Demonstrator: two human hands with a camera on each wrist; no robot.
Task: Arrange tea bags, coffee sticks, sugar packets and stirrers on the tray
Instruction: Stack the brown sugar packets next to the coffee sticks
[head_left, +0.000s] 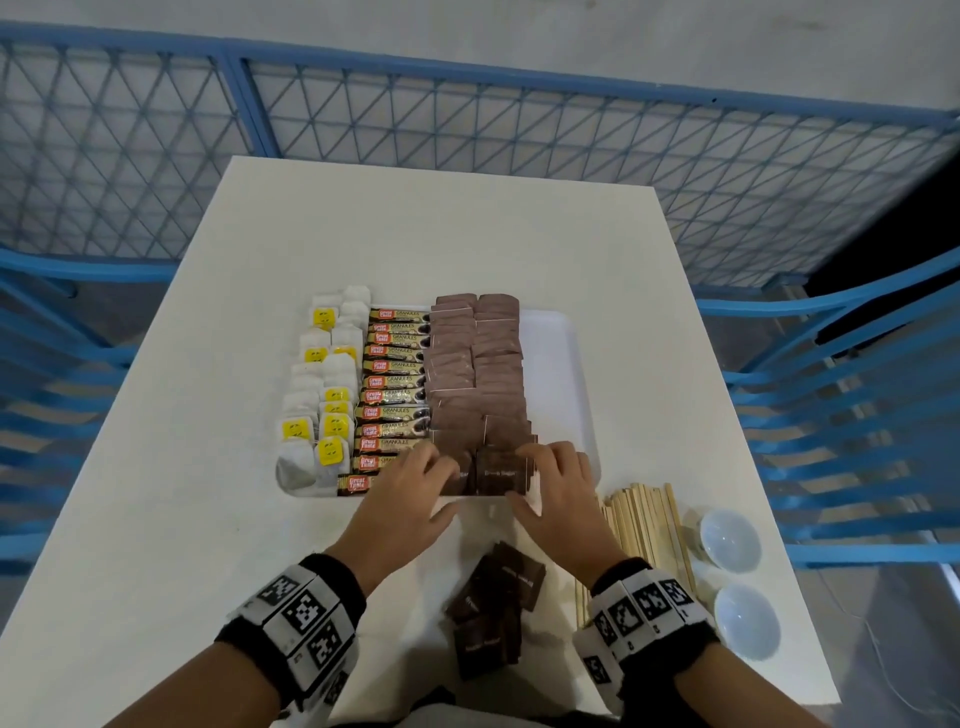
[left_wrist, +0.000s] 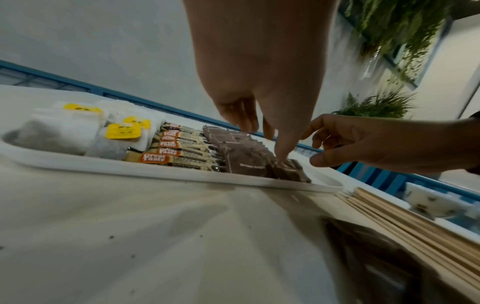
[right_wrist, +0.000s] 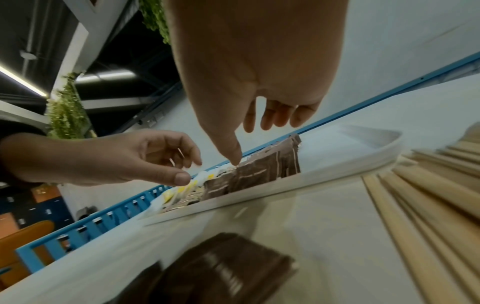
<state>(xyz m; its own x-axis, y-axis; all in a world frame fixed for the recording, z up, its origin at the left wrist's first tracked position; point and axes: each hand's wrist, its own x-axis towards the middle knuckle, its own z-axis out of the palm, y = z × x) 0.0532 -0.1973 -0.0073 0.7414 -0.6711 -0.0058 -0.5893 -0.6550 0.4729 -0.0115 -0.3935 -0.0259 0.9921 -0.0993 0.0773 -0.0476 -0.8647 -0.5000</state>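
Lying in two overlapping columns down the middle of the white tray (head_left: 558, 364), the brown sugar packets (head_left: 475, 364) reach the near rim, where both hands work on the last ones. The left hand (head_left: 410, 499) has its thumb tip pressed on the nearest packet, its other fingers (left_wrist: 244, 117) loosely spread above the column and gripping nothing. The right hand (head_left: 558, 493) rests its fingertips on the packet beside it; from the blurred wrist views it seems only to touch, thumb and fingers (right_wrist: 275, 115) relaxed rather than pinching. Left of the sugar lies a column of coffee sticks (head_left: 395, 389), and left of that the tea bags (head_left: 322, 395) with yellow tags. On the worktop (head_left: 182, 493) near the person lies a loose heap of further sugar packets (head_left: 493, 603). Wooden stirrers (head_left: 644, 530) lie bundled beside the tray's near right corner, with two small white bowls (head_left: 730, 540) to their right.
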